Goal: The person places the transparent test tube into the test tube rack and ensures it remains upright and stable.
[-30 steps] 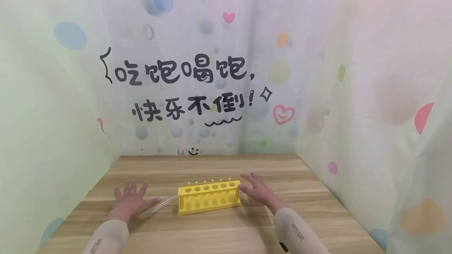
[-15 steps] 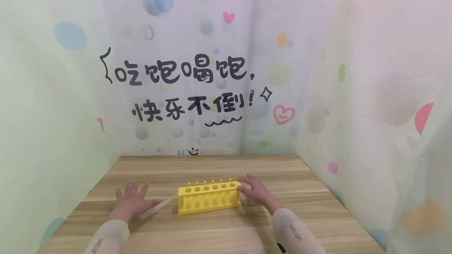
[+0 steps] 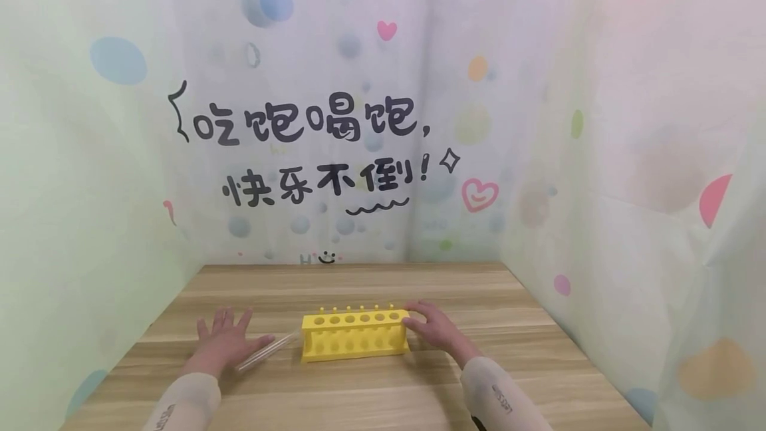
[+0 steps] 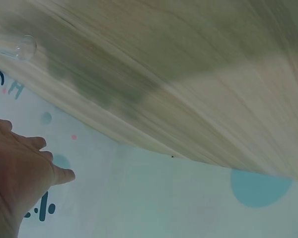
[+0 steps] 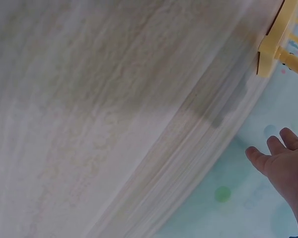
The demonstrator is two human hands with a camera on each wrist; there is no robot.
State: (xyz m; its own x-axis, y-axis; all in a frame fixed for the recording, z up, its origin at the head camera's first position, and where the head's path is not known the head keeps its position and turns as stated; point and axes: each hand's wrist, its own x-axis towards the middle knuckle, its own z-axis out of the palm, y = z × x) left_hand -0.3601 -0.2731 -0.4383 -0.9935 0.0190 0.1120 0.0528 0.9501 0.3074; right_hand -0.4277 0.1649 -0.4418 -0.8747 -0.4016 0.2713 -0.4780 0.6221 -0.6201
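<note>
A yellow test tube rack (image 3: 354, 354) stands on the table, its row of round holes vacant and short pegs along its back. My right hand (image 3: 439, 328) pinches the rack's right end, thumb at the front and forefinger behind. In the right wrist view, part of the rack (image 5: 273, 44) shows above the outstretched fingers (image 5: 256, 157). My left hand (image 3: 221, 344) is spread over the table to the left. Beside its thumb lie clear glass test tubes (image 3: 267, 352), slanting toward the rack's left end. The left wrist view catches one tube's end (image 4: 26, 48).
The wood-grain table (image 3: 353, 398) has printed curtains on three sides. The back curtain (image 3: 335, 52) carries dark lettering and coloured dots, and the side curtain (image 3: 634, 218) comes close along the table's right edge.
My right hand has moved slightly left and closed in on the rack's end. The rack has turned a little, its right end coming nearer. My left hand stays nearly still.
</note>
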